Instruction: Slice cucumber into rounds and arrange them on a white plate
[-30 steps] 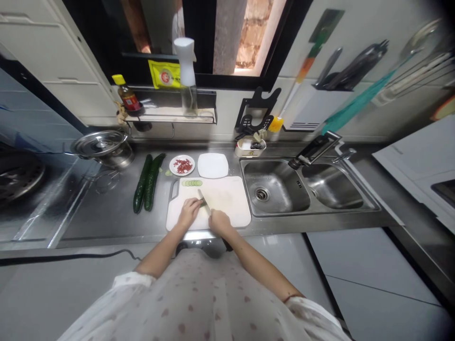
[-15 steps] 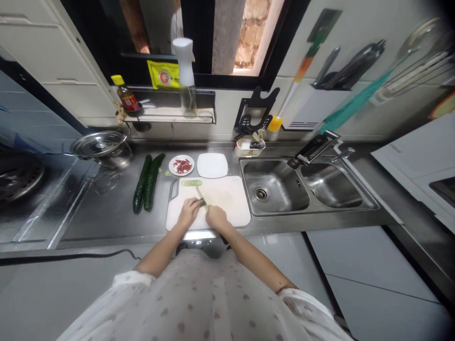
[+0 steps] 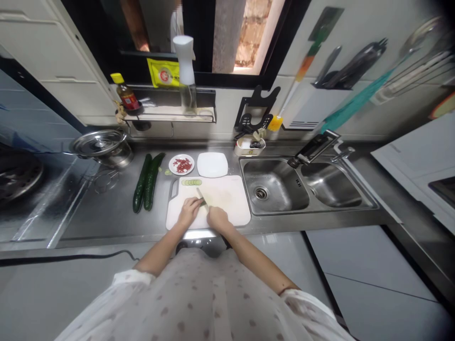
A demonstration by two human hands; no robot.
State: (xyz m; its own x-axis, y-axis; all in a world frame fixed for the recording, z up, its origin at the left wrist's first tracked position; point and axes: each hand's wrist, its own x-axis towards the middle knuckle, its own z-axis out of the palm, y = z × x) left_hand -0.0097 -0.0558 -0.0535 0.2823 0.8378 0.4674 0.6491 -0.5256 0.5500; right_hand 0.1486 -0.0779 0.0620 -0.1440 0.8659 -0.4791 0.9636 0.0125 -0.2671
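On the white cutting board (image 3: pixel 231 201), my right hand (image 3: pixel 217 219) is closed around the handle of a knife (image 3: pixel 203 197), whose blade points away and to the left. My left hand (image 3: pixel 189 211) is closed on a small green piece of cucumber (image 3: pixel 203 203) right beside the blade; the fingers hide most of it. A row of thin cucumber slices (image 3: pixel 191 182) lies overlapping at the board's far left. Beyond the board stand a small plate of chopped red pieces (image 3: pixel 182 165) and a white square plate (image 3: pixel 212 164).
Two whole cucumbers (image 3: pixel 149 182) lie left of the board, near a lidded steel pot (image 3: pixel 103 147). To the right is a double sink (image 3: pixel 277 187) with a black faucet (image 3: pixel 313 149). A shelf (image 3: pixel 170 115) with bottles hangs behind.
The knife has shifted very slightly to the right with my right hand. My left hand stays nearly in place on the cucumber piece.
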